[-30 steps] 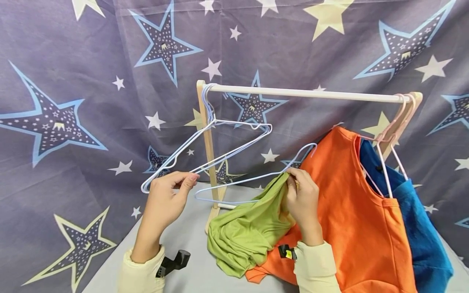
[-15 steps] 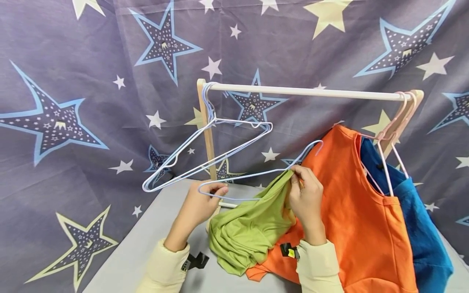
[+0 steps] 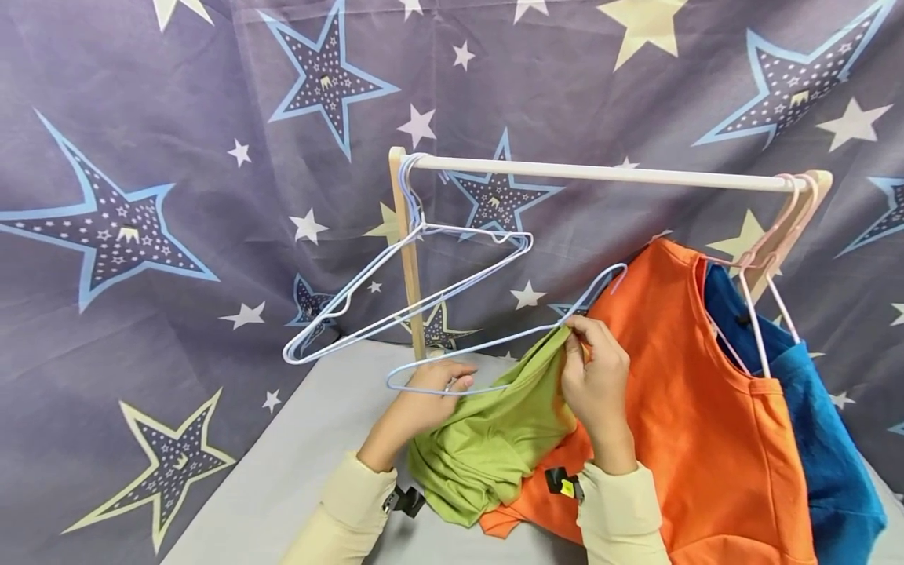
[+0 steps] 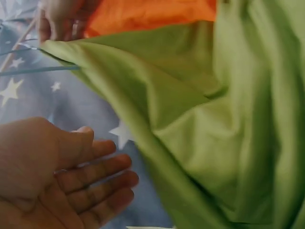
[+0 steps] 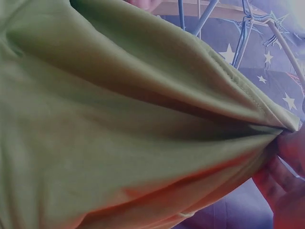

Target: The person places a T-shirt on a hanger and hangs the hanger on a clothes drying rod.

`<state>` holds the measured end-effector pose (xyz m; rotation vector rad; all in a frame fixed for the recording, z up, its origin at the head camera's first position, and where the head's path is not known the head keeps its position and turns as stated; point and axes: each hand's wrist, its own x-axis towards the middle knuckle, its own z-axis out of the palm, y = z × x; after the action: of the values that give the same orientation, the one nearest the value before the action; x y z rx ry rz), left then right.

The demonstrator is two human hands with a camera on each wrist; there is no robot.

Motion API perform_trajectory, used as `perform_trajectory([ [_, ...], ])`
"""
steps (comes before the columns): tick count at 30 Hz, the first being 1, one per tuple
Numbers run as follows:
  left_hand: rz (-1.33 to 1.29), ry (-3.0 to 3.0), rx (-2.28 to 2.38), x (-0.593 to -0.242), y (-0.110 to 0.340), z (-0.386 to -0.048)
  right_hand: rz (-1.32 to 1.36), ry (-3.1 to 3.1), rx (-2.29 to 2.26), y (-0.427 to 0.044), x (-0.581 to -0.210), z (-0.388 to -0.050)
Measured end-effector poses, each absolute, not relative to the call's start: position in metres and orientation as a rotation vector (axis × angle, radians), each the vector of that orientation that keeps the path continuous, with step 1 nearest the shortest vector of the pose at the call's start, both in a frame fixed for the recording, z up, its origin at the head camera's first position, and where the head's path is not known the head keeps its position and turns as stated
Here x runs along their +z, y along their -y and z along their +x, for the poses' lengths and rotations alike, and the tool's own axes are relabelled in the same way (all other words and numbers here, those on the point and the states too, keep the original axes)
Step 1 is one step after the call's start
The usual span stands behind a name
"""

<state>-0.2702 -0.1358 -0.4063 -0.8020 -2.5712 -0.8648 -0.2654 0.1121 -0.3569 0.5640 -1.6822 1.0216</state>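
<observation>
My right hand [image 3: 599,377] pinches the upper edge of a green shirt [image 3: 497,451], just below the hook of a light blue hanger [image 3: 494,342]. One end of this hanger sits inside the shirt; its other end sticks out bare to the left. Beside that bare end is my left hand [image 3: 422,402], its fingers extended toward the shirt. In the left wrist view the left hand [image 4: 62,176] has spread fingers with nothing in them, apart from the green cloth [image 4: 200,124]. The right wrist view has the cloth [image 5: 119,119] stretched in folds toward the right fingertips.
A rack with a white rail [image 3: 600,171] stands behind. Several light hangers [image 3: 353,341] hang at its left end. An orange garment [image 3: 706,408] and a blue garment [image 3: 833,439] hang on pink hangers at the right. A starry cloth [image 3: 176,329] backs the grey table [image 3: 261,486].
My left hand has moved right and slightly down, from by the hanging hangers to the green shirt's left side. The right hand keeps its pinch, and the view has shifted slightly.
</observation>
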Motion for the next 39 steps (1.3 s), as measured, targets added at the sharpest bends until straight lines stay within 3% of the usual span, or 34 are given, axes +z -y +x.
perform_trajectory([
  [7,-1.017,2.596,-0.859,-0.417,0.128,-0.272,0.568,1.671,1.02,-0.112,-0.354,-0.263],
  [16,-0.995,2.661,-0.809,-0.417,0.135,-0.273,0.536,1.687,1.019,-0.114,-0.355,-0.262],
  [26,-1.23,2.227,-1.013,-0.404,0.148,-0.272,0.404,1.721,1.043,-0.12,-0.355,-0.263],
  [39,-1.144,2.303,-0.901,-0.386,0.159,-0.264,0.225,1.727,1.07,-0.124,-0.354,-0.263],
])
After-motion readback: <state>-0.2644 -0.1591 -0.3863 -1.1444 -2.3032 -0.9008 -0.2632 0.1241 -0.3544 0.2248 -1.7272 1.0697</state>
